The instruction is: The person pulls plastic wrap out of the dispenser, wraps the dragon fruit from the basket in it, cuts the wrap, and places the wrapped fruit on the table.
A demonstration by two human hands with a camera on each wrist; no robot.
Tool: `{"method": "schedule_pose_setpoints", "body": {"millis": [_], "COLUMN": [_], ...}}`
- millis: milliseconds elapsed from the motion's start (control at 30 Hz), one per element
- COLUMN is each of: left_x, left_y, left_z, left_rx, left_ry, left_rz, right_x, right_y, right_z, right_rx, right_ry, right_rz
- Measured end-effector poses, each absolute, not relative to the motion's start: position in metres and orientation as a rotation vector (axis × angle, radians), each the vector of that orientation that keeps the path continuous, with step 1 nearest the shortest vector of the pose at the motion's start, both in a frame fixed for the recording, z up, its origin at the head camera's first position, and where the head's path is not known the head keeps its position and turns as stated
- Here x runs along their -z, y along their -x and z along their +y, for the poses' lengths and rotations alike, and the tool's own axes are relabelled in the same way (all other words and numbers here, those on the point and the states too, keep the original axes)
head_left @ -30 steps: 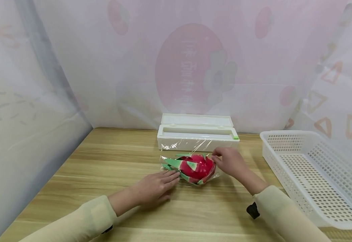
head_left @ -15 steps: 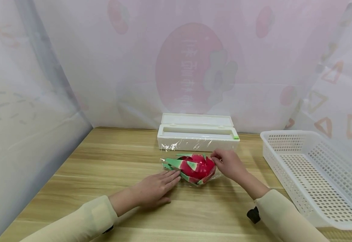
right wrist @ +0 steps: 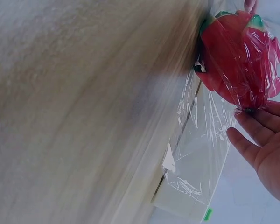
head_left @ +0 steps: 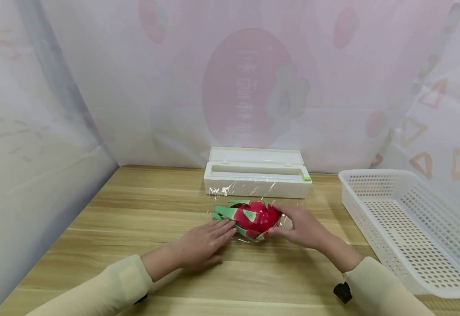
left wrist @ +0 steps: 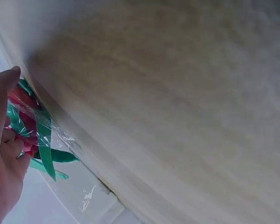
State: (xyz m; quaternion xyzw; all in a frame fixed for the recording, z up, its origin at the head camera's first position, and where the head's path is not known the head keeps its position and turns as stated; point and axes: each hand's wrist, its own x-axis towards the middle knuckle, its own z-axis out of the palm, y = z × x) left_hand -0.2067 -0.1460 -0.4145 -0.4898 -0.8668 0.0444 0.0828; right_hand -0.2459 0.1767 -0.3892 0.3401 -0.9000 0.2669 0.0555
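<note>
A red dragon fruit [head_left: 258, 218] with green leaf tips lies on its side on the table, covered by clear cling film [right wrist: 212, 123]. My left hand [head_left: 204, 245] rests low at its leafy left end, fingers stretched along the film. At the rounded right end, my right hand [head_left: 303, 226] has its thumb on the near side and its fingers on the far side. The right wrist view shows those fingers extended, with tips touching the film under the fruit [right wrist: 240, 60]. From the left wrist, the left hand [left wrist: 7, 149] partly hides the fruit.
Behind the fruit stands a white cling film dispenser [head_left: 257, 188] with its lid raised; film crosses its front. A white perforated plastic basket [head_left: 362, 228] is at the right. The wooden table [head_left: 135, 215] meets printed cloth walls at the back and left.
My right hand has gone from pinching at the film by the fruit's right end to spreading thumb and fingers around that end. The left hand stays nearly still.
</note>
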Motion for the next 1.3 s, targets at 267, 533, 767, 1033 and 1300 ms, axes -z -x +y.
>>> {"method": "schedule_pose_setpoints", "body": {"millis": [267, 533, 767, 1033, 1300], "left_x": [0.415, 0.415, 0.421, 0.423, 0.42], "left_y": [0.215, 0.227, 0.234, 0.24, 0.246], "left_z": [-0.141, -0.13, -0.119, -0.111, -0.108], "left_rx": [0.081, -0.033, -0.066, -0.04, -0.016], "left_ry": [1.45, 1.306, 1.185, 1.119, 1.021], "left_rz": [-2.223, -2.283, -2.403, -2.421, -2.438], "right_x": [0.395, 0.399, 0.399, 0.398, 0.398], "right_y": [0.25, 0.253, 0.252, 0.25, 0.253], "right_z": [0.179, 0.176, 0.172, 0.168, 0.166], "right_rx": [-0.746, -0.689, -0.668, -0.691, -0.695], "right_ry": [-1.142, -1.141, -1.102, -1.048, -1.051], "right_rz": [-2.655, -2.637, -2.643, -2.688, -2.697]}}
